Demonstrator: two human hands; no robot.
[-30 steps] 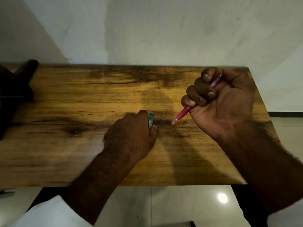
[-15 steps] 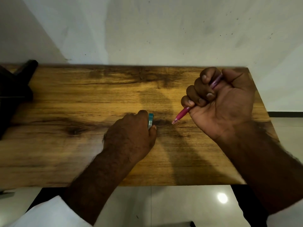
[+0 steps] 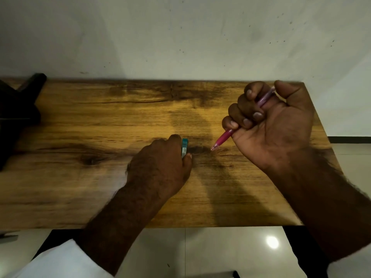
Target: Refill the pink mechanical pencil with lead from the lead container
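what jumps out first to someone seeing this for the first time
The right hand, fisted around the pink mechanical pencil at the right of the wooden table, tip angled down toward the wood. Just left of that tip, the left hand holds the small teal lead container at the table's middle.

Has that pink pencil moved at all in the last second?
No. The pink pencil, gripped in the right hand, keeps its tip just right of the dark streak on the table, as before.
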